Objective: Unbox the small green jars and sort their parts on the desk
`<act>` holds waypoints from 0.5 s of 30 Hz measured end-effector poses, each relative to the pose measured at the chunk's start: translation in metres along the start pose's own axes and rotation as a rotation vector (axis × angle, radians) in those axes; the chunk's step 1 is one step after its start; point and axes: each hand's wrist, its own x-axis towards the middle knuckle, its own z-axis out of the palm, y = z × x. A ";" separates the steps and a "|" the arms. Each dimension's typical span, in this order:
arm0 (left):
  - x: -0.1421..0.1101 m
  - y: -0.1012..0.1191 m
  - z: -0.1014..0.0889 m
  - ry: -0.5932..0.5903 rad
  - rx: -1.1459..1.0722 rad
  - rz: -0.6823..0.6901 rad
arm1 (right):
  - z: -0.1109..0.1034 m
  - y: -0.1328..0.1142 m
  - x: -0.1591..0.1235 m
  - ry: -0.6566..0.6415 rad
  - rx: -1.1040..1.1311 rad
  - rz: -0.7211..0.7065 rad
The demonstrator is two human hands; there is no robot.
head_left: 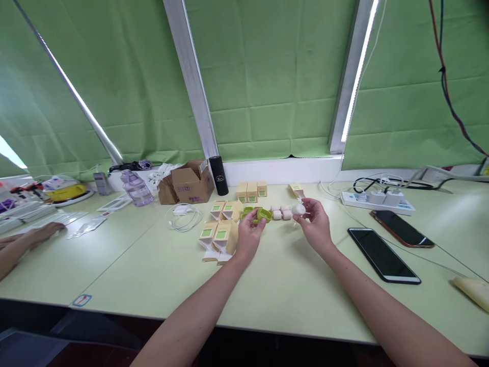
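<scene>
My left hand [249,239] is closed on a small green plastic container [265,214] just above the table. Behind its fingers shows another green piece [246,210], partly hidden. Between thumb and fingers, my right hand [316,227] pinches a small white rounded object [298,209]; its exact kind is unclear. Several pale pink and white small cylinders [281,212] stand in a cluster between the hands. Left of my left hand are opened small cardboard boxes [226,234] with green windows and flaps spread. A flattened or open box [296,190] lies beyond my right hand.
Closed small boxes [251,190] stand at the back near a black bottle [218,176] and a brown carton [192,182]. A coiled white cable [185,216] lies left. Right are two phones [384,255] and a power strip [377,201]. Another person's hand [48,232] rests far left.
</scene>
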 end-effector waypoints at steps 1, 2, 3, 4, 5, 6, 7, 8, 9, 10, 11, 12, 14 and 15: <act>0.000 0.000 0.000 0.003 0.005 0.000 | 0.000 0.000 -0.001 -0.008 -0.049 -0.022; 0.000 0.000 0.000 0.005 0.009 0.001 | -0.001 0.000 -0.001 -0.016 -0.099 -0.046; -0.001 0.001 0.000 0.005 0.013 0.002 | -0.001 0.000 -0.002 -0.024 -0.151 -0.070; -0.001 0.001 0.000 0.003 0.015 0.002 | -0.002 0.000 -0.002 -0.033 -0.207 -0.094; -0.002 0.001 0.000 0.001 0.018 0.004 | -0.003 0.002 -0.002 -0.045 -0.264 -0.122; -0.002 0.002 0.000 0.000 0.022 0.005 | -0.003 0.004 -0.002 -0.058 -0.319 -0.155; -0.002 0.002 0.001 0.000 0.027 0.007 | -0.004 0.006 -0.002 -0.074 -0.372 -0.195; -0.002 0.002 0.001 0.000 0.032 0.008 | -0.005 0.010 -0.001 -0.095 -0.420 -0.244; -0.002 0.001 0.001 0.002 0.035 0.009 | -0.005 0.013 0.000 -0.117 -0.463 -0.300; -0.002 0.001 0.001 0.003 0.036 0.009 | -0.006 0.017 0.001 -0.143 -0.503 -0.358; -0.002 0.000 0.001 0.003 0.035 0.007 | -0.006 0.021 0.002 -0.170 -0.539 -0.414; -0.001 -0.001 0.001 0.003 0.032 0.006 | -0.006 0.025 0.003 -0.194 -0.571 -0.465; -0.001 -0.002 0.001 0.003 0.027 0.003 | -0.006 0.032 0.005 -0.233 -0.626 -0.538; -0.001 -0.003 0.001 0.005 0.027 0.003 | -0.006 0.034 0.005 -0.250 -0.654 -0.559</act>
